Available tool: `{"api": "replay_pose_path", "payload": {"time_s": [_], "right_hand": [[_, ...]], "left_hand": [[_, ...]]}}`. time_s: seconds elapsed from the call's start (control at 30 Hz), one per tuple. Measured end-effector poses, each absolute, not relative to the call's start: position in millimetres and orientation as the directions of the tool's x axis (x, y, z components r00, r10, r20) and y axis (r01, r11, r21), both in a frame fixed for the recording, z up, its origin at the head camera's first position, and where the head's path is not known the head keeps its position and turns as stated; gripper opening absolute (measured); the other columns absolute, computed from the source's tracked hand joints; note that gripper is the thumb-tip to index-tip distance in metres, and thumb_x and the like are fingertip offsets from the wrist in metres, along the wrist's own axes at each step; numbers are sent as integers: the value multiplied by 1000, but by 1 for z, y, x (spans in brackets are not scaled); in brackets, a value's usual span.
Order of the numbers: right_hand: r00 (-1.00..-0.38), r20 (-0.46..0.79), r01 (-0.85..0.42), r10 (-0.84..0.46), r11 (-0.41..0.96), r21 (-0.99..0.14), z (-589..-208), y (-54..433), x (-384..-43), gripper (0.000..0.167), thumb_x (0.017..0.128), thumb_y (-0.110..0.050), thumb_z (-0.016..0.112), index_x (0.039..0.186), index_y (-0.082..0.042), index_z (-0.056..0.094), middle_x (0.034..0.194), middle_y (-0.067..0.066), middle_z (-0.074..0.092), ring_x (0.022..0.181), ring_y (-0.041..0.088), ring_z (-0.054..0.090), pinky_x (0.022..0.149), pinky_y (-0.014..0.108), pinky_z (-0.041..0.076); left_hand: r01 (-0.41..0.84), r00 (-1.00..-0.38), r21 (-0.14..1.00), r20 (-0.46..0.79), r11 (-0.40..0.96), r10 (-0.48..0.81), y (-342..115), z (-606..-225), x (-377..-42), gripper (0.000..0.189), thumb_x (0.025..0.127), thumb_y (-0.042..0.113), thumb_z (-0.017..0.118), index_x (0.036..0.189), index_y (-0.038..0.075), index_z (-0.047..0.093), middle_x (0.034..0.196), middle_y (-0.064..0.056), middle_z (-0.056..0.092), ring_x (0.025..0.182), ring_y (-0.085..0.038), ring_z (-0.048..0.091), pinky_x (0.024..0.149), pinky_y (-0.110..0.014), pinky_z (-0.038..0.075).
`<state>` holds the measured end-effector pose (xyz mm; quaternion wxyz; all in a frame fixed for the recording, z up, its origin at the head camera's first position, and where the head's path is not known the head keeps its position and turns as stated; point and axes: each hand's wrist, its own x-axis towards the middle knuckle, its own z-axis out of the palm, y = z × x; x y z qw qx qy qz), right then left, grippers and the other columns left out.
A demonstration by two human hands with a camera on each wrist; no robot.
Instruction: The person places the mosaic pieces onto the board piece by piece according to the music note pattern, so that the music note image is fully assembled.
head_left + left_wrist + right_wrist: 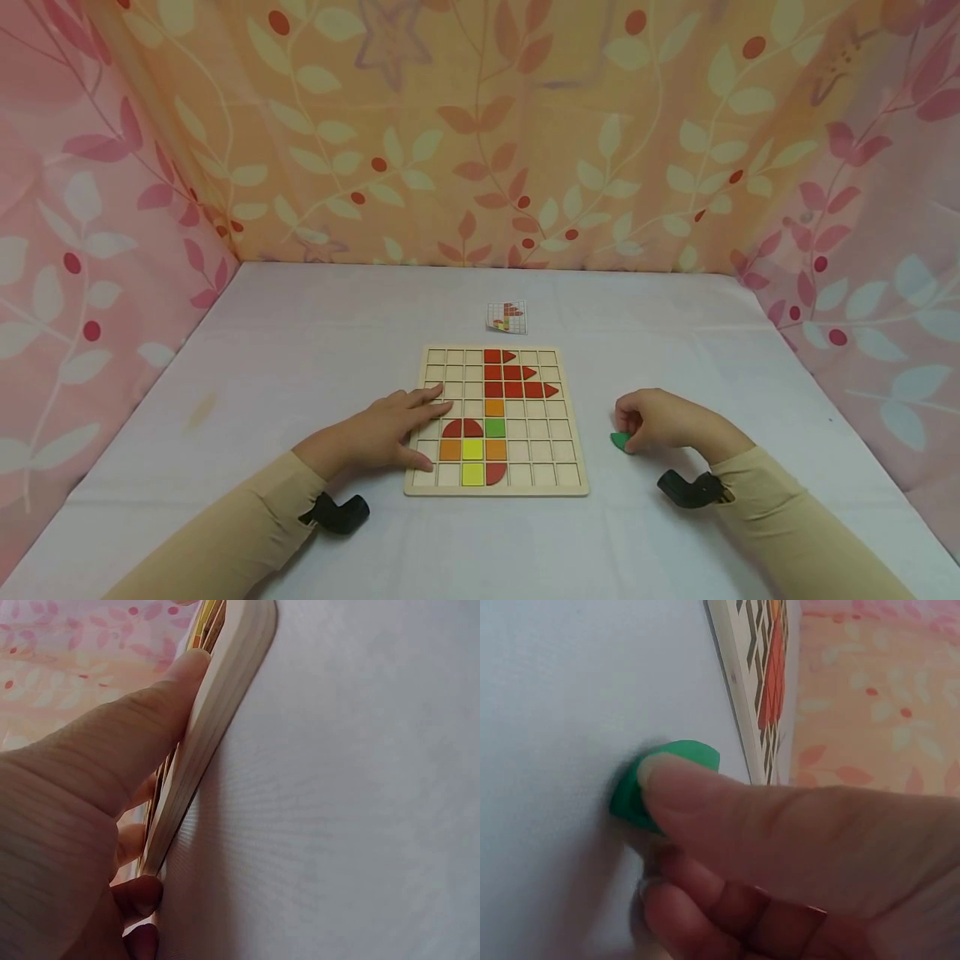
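A wooden grid board (576, 442) lies flat on the white table, with red, orange, yellow and green pieces set in some of its squares. My left hand (375, 433) rests on the board's left side, fingers spread and fairly straight. In the left wrist view the thumb (142, 727) lies on the board's top face, while other fingertips touch along its edge (214, 727). To the right of the board, my right hand (667, 423) pinches a green rounded piece (619, 441) between thumb and curled fingers. The right wrist view shows this green piece (697, 753) close to the tabletop.
Behind the board lies a small card (507, 317) printed with a coloured grid pattern. Patterned cloth walls (480, 133) enclose the table (337, 317) at the back and both sides. Black devices are strapped at the left wrist (341, 514) and right wrist (688, 489).
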<state>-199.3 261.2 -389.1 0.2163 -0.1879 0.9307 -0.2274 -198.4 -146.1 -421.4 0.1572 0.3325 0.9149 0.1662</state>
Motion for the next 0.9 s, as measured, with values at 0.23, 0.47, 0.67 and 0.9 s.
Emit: {"api": "replay_pose_path", "payload": {"time_s": [0.23,0.47,0.67,0.9], "right_hand": [[-858,-311,-194,-408,819,-540,-386,253,-205,18,72,-6,73,68,-12,56,61,-3,50,60,15,46,52,28,37],[-855,-229,-230,-466,735,-638,-381,220,-210,16,73,-5,73,71,-11,59,64,-2,53,62,14,49,55,28,40],[-830,-216,-235,-515,674,-700,-382,181,-207,13,75,-4,72,75,-9,60,67,-1,55,65,15,51,59,30,44],[-774,-182,-326,-607,628,-707,-384,141,-202,10,78,-7,70,79,-13,63,70,-5,58,68,13,53,65,28,45]], "left_hand": [[557,-731,401,-178,727,659,-146,-421,-199,87,72,63,62,144,29,28,152,3,14,131,-27,25,102,-48,24],[558,-730,410,-171,722,662,-147,-422,-198,87,72,63,62,144,28,29,152,3,15,131,-27,25,102,-48,23],[565,-728,404,-167,720,665,-147,-424,-199,87,71,64,61,144,28,28,152,3,15,131,-27,25,101,-48,24],[578,-722,400,-157,712,674,-147,-422,-199,88,71,63,62,144,26,29,152,1,16,130,-27,27,101,-47,25]]}}
